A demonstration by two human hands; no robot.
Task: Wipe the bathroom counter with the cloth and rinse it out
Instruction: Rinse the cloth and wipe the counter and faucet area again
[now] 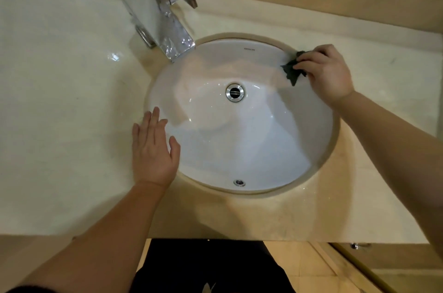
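While pinched in the curled fingertips of the right grip (328, 72), lies bunched on the far right rim of the round white ceramic basin (239, 144): small crumpled dark grey-green cloth (293, 70), ragged, long axis far to near, poking left of the knuckles over the bowl. Left grip (153, 149) spread flat on the near left rim, holding nothing, well apart from it. Square chrome tap (153, 12) far left across the basin, so rinsing probably means carrying leftward. Cream polished stone bench (60, 101) glossy either side.

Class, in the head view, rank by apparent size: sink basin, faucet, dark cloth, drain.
1. sink basin
2. faucet
3. dark cloth and drain: unranked; they look similar, and the right hand covers part of the cloth.
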